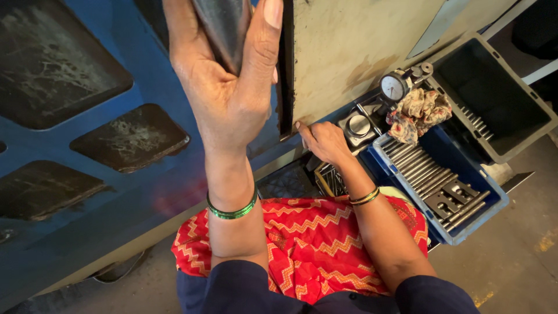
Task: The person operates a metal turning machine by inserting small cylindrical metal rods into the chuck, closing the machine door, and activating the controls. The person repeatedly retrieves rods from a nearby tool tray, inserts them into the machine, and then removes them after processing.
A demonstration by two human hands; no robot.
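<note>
My left hand [224, 87] is raised close to the camera and grips a dark, smooth metal piece [224, 26] that tapers downward between thumb and fingers. A green bangle sits on that wrist. My right hand [322, 141] reaches lower down and its fingertips touch the bottom edge of a beige metal panel [349, 46] next to a dark vertical gap. It holds nothing that I can see. A thin dark and gold bangle circles the right wrist.
A big blue machine body [93, 174] with dark recessed panels fills the left. At right, a blue bin [459, 192] holds several metal rods and blocks, a grey bin [494, 99] stands behind it, with a dial gauge [393, 87] and a patterned cloth [418, 113] between.
</note>
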